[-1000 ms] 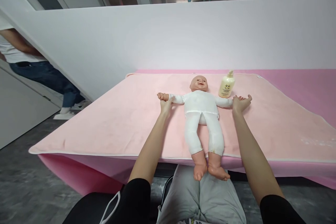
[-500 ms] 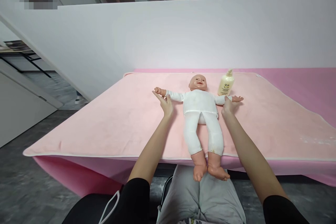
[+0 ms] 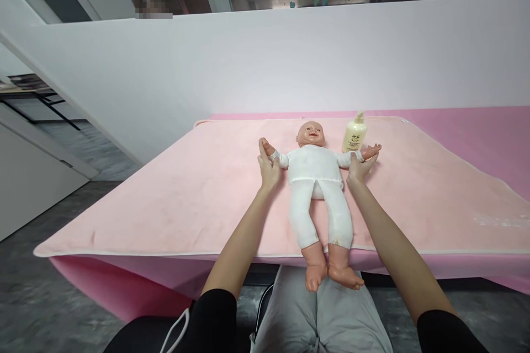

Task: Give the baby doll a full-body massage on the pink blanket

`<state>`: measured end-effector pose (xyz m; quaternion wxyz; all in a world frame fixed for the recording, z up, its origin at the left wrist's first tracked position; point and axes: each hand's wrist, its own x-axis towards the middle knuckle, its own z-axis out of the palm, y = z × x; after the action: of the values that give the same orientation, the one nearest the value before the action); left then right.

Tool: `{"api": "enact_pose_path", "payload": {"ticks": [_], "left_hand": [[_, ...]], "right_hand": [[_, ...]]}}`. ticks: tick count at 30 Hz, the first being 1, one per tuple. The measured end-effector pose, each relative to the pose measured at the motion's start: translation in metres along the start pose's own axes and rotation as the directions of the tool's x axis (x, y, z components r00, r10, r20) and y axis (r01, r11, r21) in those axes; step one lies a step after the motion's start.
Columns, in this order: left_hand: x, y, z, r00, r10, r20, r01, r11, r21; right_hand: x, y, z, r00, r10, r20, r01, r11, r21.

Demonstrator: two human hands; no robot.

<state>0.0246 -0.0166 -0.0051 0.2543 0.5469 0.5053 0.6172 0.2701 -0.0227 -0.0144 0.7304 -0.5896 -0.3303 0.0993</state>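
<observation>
A baby doll [image 3: 313, 162] in a white cloth suit lies on its back, its head toward the wall and its bare feet hanging past the table's front edge. My left hand [image 3: 270, 171] holds the doll's arm on the left side of the view near the wrist, fingers behind the doll's hand. On the other side, my right hand [image 3: 356, 170] grips the opposite forearm, thumb on top and fingers underneath. Just behind that arm stands a pale yellow pump bottle [image 3: 354, 135], its base partly hidden.
Under the doll is a pink towel [image 3: 186, 193] spread over a darker pink cover [image 3: 467, 129]. A white partition wall [image 3: 265, 66] rises behind the table. My legs in grey trousers [image 3: 293, 309] are below the front edge. Part of a person's head shows beyond the partition.
The doll's left-side arm has come inward and bent up, with my left hand moving right. Its other arm has shifted slightly inward, and my right fingers now extend under that hand.
</observation>
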Motion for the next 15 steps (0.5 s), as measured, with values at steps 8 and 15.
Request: {"api": "enact_pose_path", "payload": {"ticks": [8,15], "left_hand": [[-0.001,-0.002,0.003,0.984,0.127,0.128,-0.154,0.961,0.229],[-0.004,0.004,0.003,0.957,0.231,0.178,-0.274,0.919,0.283]], "right_hand": [[-0.003,-0.007,0.0,1.0,-0.003,0.025,0.003,1.0,0.003],[-0.005,-0.014,0.0,0.998,0.032,0.059,-0.034,0.999,0.021]]}}
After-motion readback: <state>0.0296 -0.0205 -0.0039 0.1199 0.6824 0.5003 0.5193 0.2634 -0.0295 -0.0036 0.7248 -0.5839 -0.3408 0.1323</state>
